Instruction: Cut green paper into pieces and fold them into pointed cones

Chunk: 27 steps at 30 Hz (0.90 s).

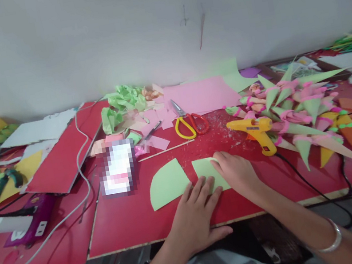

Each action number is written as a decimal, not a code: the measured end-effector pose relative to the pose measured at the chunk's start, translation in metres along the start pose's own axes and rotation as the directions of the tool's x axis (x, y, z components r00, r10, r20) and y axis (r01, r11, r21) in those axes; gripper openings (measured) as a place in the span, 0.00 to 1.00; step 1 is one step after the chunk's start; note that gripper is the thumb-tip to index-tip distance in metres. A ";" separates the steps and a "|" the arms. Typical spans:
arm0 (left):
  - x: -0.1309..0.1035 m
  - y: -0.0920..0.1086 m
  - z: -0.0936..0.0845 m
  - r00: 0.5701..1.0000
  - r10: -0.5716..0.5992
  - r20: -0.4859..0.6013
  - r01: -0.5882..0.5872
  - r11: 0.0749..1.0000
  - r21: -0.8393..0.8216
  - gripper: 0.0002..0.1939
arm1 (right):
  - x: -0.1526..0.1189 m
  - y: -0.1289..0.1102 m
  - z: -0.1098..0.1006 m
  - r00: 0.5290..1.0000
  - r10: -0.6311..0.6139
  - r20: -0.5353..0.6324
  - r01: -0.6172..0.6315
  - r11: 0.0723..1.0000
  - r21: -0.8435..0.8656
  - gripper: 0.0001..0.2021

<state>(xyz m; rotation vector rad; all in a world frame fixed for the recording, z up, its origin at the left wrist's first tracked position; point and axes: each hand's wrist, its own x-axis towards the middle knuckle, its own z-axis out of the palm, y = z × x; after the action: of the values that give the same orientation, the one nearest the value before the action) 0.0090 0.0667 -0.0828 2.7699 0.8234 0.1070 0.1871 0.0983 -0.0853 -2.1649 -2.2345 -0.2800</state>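
Head view: right fingers (223, 159) touch green paper (202, 167) beside a rounded wedge (168, 184).

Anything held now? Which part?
The right hand seems to grip the right-hand pale green flat paper piece by its far edge, pinch partly hidden; the left hand lies spread over its near-left part.

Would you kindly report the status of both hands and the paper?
Left hand on green paper piece; right hand at its top edge; glue gun out of the way.
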 end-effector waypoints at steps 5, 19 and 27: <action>-0.003 -0.001 -0.003 1.000 -0.006 0.007 0.006 1.000 -0.003 0.38 | 0.000 -0.002 0.000 1.000 0.009 -0.010 -0.010 1.000 -0.014 0.09; -0.021 -0.010 -0.023 0.998 0.027 0.056 -0.033 0.993 0.112 0.36 | -0.012 0.007 -0.013 0.977 -0.097 -0.187 0.114 0.990 0.080 0.10; -0.016 -0.007 -0.026 0.996 0.046 0.071 -0.058 0.983 0.174 0.37 | -0.073 0.011 -0.021 0.914 -0.381 -0.142 0.406 0.858 0.314 0.17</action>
<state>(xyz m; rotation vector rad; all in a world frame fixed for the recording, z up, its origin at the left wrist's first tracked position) -0.0115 0.0693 -0.0590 2.9424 0.7783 -0.0514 0.1986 0.0236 -0.0729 -1.4959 -2.4491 0.0231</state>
